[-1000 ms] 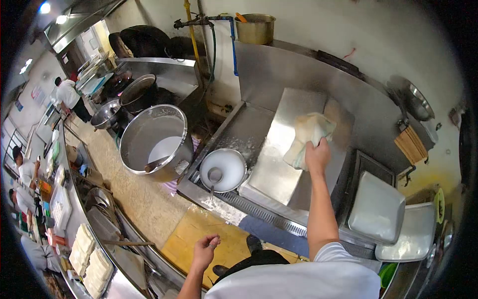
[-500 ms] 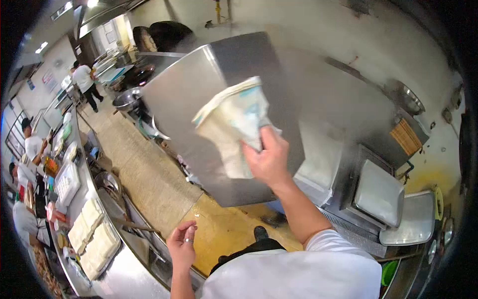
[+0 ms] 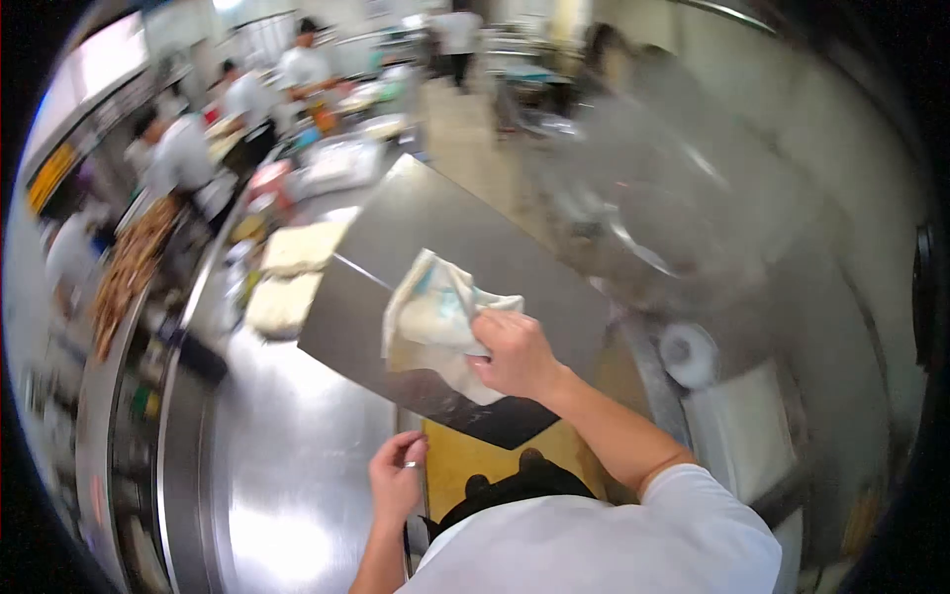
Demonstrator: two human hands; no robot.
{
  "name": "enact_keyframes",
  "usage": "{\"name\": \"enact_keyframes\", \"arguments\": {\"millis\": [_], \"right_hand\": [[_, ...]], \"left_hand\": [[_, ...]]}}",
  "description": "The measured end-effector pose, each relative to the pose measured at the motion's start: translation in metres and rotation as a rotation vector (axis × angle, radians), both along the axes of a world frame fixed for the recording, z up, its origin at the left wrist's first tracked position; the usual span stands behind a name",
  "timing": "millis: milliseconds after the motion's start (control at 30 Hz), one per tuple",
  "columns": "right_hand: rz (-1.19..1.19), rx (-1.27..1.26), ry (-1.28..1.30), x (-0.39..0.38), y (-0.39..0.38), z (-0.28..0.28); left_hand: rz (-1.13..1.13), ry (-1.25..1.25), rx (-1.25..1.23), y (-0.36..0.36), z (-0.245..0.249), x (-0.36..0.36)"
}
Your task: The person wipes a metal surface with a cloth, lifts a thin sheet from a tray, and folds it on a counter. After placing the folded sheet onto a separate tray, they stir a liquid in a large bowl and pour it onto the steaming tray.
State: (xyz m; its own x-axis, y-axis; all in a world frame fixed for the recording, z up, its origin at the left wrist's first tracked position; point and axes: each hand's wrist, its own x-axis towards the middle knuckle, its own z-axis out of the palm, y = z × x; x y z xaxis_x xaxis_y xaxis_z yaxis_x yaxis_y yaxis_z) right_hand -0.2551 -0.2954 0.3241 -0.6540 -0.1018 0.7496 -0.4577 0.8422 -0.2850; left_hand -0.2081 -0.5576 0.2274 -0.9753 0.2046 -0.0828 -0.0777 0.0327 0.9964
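My right hand is closed round a folded cream cloth with blue-green marks. Through the cloth it grips a large stainless-steel cover, which hangs tilted in front of me. The grip point on the metal is hidden under the fabric. Below the cover's lower left edge, by the edge of the steel counter, is my left hand. It is empty, with fingers loosely bent and a ring on one of them.
Pale flat slabs lie on the counter beyond the cover. Co-workers stand along the left. Blurred, steamy metal cooking equipment is at the right, above a yellowish floor.
My view has turned left, toward the counter. The right hand has swung the cover and cloth away from the steaming equipment to the counter's edge. The left hand stays low and empty.
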Motion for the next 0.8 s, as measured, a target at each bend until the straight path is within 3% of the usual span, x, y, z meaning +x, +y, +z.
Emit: {"name": "enact_keyframes", "arguments": {"millis": [367,533,800], "right_hand": [[0.586,0.084,-0.476,-0.140,-0.159,-0.125],[0.655,0.099,-0.649,-0.171,-0.212,-0.165],[0.594,0.067,-0.797,-0.227,-0.264,-0.195]], "left_hand": [[0.657,-0.117,-0.009,-0.061,-0.032,0.045],[0.887,-0.113,-0.002,-0.061,-0.035,0.059],[1.023,-0.132,-0.047,-0.048,-0.031,0.072]]}}
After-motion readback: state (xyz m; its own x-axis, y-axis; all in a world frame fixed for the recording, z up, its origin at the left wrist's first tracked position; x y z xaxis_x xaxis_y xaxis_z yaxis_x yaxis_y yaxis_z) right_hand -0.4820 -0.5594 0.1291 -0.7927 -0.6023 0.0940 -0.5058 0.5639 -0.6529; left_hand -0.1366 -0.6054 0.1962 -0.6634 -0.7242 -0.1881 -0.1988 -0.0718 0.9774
